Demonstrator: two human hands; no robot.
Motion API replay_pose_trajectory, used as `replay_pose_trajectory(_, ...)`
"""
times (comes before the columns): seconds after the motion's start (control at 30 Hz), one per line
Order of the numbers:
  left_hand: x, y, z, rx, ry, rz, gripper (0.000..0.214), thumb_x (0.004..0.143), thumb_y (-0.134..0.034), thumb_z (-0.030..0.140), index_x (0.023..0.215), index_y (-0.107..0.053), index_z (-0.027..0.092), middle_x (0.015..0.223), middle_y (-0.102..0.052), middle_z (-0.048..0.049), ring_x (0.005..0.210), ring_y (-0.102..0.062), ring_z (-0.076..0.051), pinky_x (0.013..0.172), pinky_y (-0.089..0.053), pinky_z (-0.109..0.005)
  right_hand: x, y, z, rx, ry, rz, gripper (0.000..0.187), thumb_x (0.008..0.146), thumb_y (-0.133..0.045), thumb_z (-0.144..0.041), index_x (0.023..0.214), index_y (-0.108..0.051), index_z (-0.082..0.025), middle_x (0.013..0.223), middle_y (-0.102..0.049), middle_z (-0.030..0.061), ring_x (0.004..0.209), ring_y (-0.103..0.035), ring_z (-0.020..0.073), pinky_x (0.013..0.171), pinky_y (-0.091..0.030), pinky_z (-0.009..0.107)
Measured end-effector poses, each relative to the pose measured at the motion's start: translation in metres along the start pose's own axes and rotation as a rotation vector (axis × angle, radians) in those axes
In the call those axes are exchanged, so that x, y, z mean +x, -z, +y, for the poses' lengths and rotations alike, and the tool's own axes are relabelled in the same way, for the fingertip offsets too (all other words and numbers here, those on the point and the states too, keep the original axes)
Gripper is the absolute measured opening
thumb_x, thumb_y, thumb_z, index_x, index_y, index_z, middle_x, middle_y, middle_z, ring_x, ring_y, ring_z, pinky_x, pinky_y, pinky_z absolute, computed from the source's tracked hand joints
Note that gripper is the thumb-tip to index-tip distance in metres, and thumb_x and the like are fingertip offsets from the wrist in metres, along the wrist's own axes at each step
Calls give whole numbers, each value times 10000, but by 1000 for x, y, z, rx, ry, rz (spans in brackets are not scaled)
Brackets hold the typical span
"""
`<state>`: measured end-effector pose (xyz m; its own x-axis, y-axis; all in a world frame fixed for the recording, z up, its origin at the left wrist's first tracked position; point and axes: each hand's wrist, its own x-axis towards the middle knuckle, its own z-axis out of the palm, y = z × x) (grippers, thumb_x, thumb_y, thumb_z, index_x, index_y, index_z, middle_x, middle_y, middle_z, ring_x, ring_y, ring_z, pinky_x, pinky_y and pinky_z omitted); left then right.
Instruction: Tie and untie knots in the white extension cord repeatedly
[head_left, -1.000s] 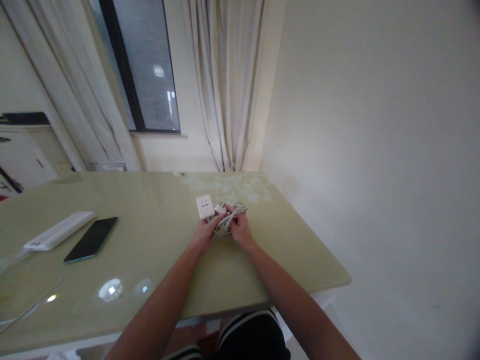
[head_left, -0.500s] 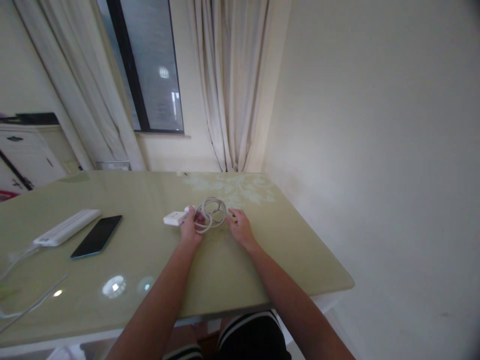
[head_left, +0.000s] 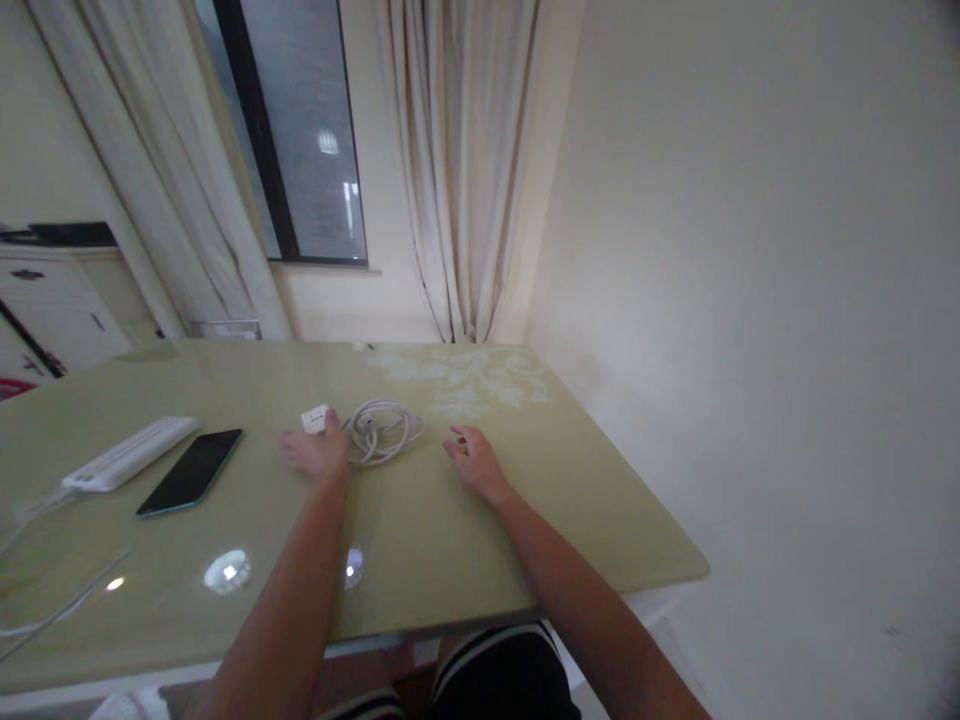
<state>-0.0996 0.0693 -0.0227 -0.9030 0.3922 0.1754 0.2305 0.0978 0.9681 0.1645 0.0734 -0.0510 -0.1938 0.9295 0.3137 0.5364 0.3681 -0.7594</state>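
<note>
A coiled pale extension cord (head_left: 384, 434) lies on the table, with its white socket block (head_left: 315, 418) to the left of the coil. Right in front of the block is my left hand (head_left: 319, 456). Its thumb points up beside the block, apart from the other fingers, which stretch left and are a little blurred. Whether the thumb touches the block is hard to see. To the right of the coil, apart from it, my right hand (head_left: 475, 462) hovers with loosely bent, parted fingers and nothing in them.
On the left lie a black-screened phone (head_left: 191, 470) and a long white power strip (head_left: 133, 455). A thin white cable (head_left: 71, 605) runs near the front left. The glossy green tabletop (head_left: 600, 520) reaches close to the wall on the right. Curtains and a window stand behind.
My left hand has moved left and let go of the coiled cord, which now lies flatter and further left with its socket block. My right hand has barely moved.
</note>
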Motion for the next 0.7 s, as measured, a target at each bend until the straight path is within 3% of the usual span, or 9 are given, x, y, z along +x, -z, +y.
replay_pose_trajectory(0.1, -11, 6, 6, 191, -163, 160, 777, 894, -617, 342, 1522, -305, 6, 1577, -343, -313, 1499, -295, -426, 1223, -241, -593, 0, 0, -1, -17, 2, -10, 401, 960, -615, -344, 1307, -672, -152, 1231, -661, 153, 1051, -651, 212, 953, -506, 341)
replay_pose_trajectory(0.17, -25, 7, 14, 193, -345, 125, 680, 932, -541, 295, 1526, -337, 33, 1558, -390, -277, 1469, -346, -396, 1208, -271, -576, -1, -1, -2, -24, 5, -10, 389, 960, -616, -336, 1295, -678, -148, 1226, -662, 151, 1051, -648, 212, 968, -500, 345)
replay_pose_trajectory(0.23, -43, 4, 19, 211, -592, -29, 516, 959, -491, 274, 1445, -477, 100, 1468, -514, -216, 1406, -428, -354, 1186, -311, -548, -1, -1, -3, -29, 8, -12, 384, 961, -616, -330, 1288, -678, -139, 1234, -659, 151, 1055, -645, 210, 979, -496, 346)
replay_pose_trajectory(0.3, -61, -1, 19, 288, -851, -311, 385, 977, -462, 269, 1318, -605, 162, 1345, -620, -165, 1315, -513, -323, 1146, -372, -510, -1, -1, -4, -38, 11, -14, 376, 961, -617, -332, 1277, -683, -139, 1227, -661, 148, 1049, -646, 205, 981, -494, 343)
replay_pose_trajectory(0.37, -75, -7, 16, 420, -1015, -561, 336, 961, -478, 238, 1228, -679, 201, 1342, -644, -140, 1283, -536, -331, 1093, -425, -501, -1, -1, -4, -51, 15, -16, 366, 960, -622, -342, 1262, -691, -148, 1209, -667, 143, 1042, -651, 202, 976, -493, 341)
replay_pose_trajectory(0.47, -82, -11, 10, 586, -1092, -665, 416, 912, -468, 124, 1232, -708, 237, 1513, -550, -95, 1367, -471, -354, 1078, -439, -515, -1, 0, -4, -60, 14, -19, 355, 956, -630, -343, 1247, -700, -152, 1205, -670, 145, 1048, -656, 201, 966, -495, 334)
replay_pose_trajectory(0.57, -71, -9, 7, 640, -1079, -602, 502, 891, -414, 54, 1248, -713, 242, 1541, -528, -77, 1401, -452, -330, 1142, -392, -514, -2, 1, -5, -61, 16, -22, 341, 956, -632, -329, 1241, -703, -156, 1220, -666, 145, 1065, -653, 204, 970, -496, 333)
replay_pose_trajectory(0.7, -50, -1, 3, 674, -1008, -477, 458, 895, -403, 54, 1130, -760, 218, 1472, -586, -92, 1391, -477, -312, 1217, -302, -522, -3, 2, -6, -75, 4, -40, 342, 957, -630, -302, 1244, -698, -130, 1232, -661, 153, 1084, -648, 210, 988, -489, 338)
